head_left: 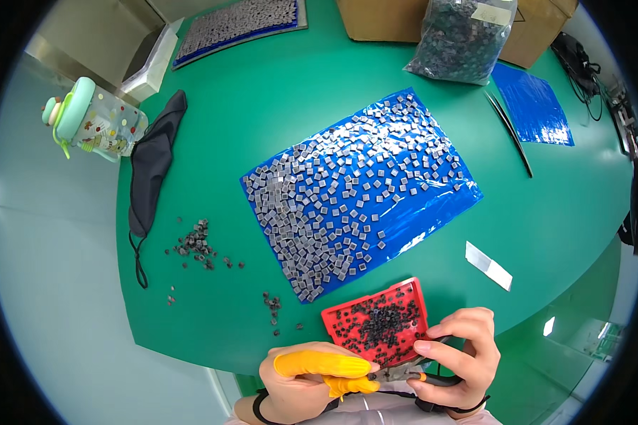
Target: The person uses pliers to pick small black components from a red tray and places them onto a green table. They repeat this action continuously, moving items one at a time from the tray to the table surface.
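Note:
Close to my body, my left hand (294, 375) wears yellow finger covers (319, 364) on its thumb and forefinger. Those two fingertips pinch a small dark piece (373, 377), partly hidden. My right hand (471, 354) is wrapped round a pair of small cutting pliers (400, 372) with dark and orange handles. The jaws of the pliers meet the dark piece at my left fingertips. Just beyond both hands is a red tray (422, 306), tilted, with many tiny black parts (384, 324) heaped in its middle.
A blue sheet (432, 205) covered with small grey square pieces lies mid-table. Loose dark bits (197, 241) lie left, near a black mask (152, 170) and a bottle (110, 124). Tweezers (510, 134), a white strip (488, 266), a filled bag (464, 39) and cardboard boxes (383, 20) are farther off.

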Demonstrator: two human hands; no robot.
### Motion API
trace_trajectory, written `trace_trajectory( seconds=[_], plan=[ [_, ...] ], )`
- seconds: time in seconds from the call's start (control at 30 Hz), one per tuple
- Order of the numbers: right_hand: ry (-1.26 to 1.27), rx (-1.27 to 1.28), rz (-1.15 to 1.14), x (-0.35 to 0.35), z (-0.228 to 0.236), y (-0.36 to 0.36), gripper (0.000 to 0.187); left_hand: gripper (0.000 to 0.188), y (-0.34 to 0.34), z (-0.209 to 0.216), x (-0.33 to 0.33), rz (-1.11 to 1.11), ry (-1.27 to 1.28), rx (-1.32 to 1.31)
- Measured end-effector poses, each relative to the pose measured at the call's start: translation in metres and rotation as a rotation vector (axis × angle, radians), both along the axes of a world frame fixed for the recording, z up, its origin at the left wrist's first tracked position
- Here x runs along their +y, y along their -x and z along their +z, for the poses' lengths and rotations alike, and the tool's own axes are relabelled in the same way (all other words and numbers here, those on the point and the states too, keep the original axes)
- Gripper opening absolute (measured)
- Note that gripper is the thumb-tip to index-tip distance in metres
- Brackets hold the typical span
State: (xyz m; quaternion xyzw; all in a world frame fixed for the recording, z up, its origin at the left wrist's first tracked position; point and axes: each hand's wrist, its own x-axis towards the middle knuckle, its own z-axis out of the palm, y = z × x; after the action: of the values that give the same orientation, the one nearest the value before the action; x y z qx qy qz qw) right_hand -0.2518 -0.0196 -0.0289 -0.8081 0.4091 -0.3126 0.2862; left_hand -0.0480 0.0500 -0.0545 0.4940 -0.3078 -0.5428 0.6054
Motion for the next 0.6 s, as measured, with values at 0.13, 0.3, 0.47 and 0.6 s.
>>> trace_trajectory(
  seconds=[0.13,0.3,0.47,0.6],
  plan=[
    [0.006,0.003,0.009,-0.0006,-0.0016,-0.0005,0.044,0.021,-0.0003,0.0045,0.0018,0.024,-0.054,0.081],
    [-0.094,-0.029,0.010,-0.0006,-0.0014,-0.0030,0.044,0.021,-0.0009,0.0022,0.0007,0.007,-0.018,0.115],
    [-0.089,-0.020,0.011,-0.0013,-0.0015,-0.0021,0.044,0.022,-0.0015,0.0013,-0.0002,-0.017,-0.009,0.146],
    [0.030,0.039,-0.008,0.0010,-0.0029,0.0004,0.040,0.025,-0.0027,0.0044,-0.0012,-0.063,-0.008,0.074]
  ],
)
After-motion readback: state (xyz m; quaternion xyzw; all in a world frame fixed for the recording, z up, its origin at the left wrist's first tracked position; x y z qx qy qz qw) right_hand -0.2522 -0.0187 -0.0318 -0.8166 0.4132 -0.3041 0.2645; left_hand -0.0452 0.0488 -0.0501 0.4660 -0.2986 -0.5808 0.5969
